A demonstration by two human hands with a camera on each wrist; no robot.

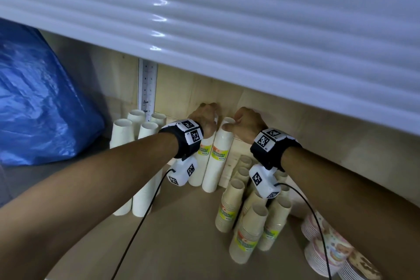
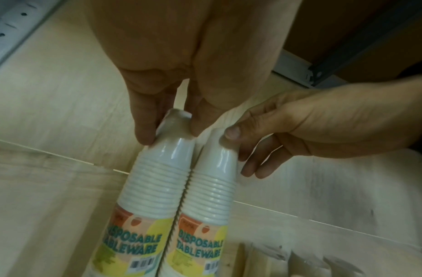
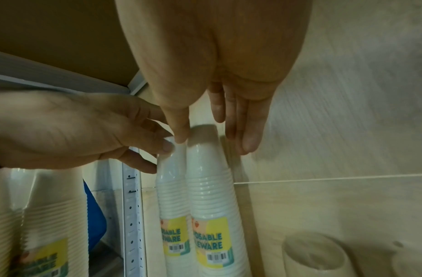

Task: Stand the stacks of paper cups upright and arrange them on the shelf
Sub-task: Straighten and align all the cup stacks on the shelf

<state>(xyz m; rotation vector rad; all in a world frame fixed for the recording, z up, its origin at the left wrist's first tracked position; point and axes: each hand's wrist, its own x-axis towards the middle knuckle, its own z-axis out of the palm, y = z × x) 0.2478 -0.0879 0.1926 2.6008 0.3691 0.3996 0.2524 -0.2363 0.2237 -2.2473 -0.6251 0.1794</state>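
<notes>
L hand (image 2: pixel 172 105) pinches left white stack (image 2: pixel 157 180), R hand (image 2: pixel 300 127) grips right stack (image 2: pixel 212 187), head cam hides fingers

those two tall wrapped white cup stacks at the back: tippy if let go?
Probably. Each white stack is tall on a narrow base, and both hands hold only the tops. Likely light. The glossy wrap may be slippery.

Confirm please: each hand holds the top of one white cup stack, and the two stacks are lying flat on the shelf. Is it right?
Not quite. The left hand and right hand each hold the top of one white stack, but the stacks stand upright, side by side against the shelf's back wall. The head view shows it.
</notes>
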